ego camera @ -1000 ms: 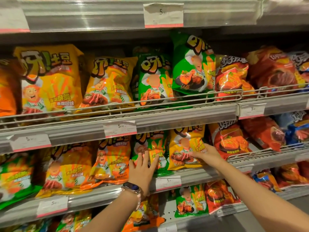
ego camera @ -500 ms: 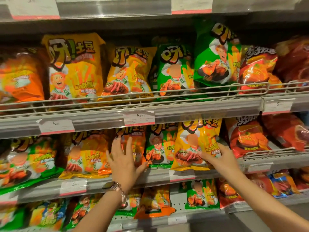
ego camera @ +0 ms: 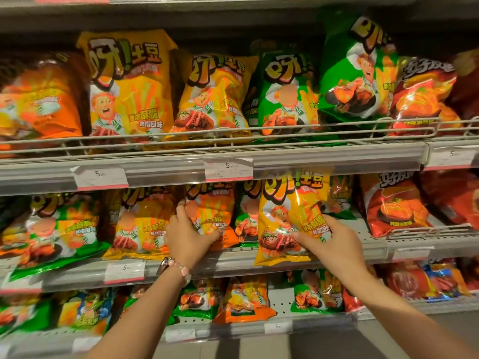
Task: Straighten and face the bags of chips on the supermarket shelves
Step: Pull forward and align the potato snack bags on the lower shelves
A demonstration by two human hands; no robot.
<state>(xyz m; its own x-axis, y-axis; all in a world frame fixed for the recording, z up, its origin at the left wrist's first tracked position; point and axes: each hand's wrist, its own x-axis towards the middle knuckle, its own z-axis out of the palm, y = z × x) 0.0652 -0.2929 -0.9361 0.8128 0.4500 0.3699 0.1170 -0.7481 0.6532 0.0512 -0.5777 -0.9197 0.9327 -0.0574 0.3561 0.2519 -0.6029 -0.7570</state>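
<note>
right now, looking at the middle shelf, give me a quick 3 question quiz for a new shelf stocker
1. True or false: the left hand grips an orange bag on the middle shelf.
2. Which bag does the right hand hold? A) a red bag B) the yellow bag that overhangs the shelf edge C) a blue bag
3. Fill in: between the two held bags stands a ____ bag, mostly hidden.

Key: 1 true; 2 B; 3 green
</note>
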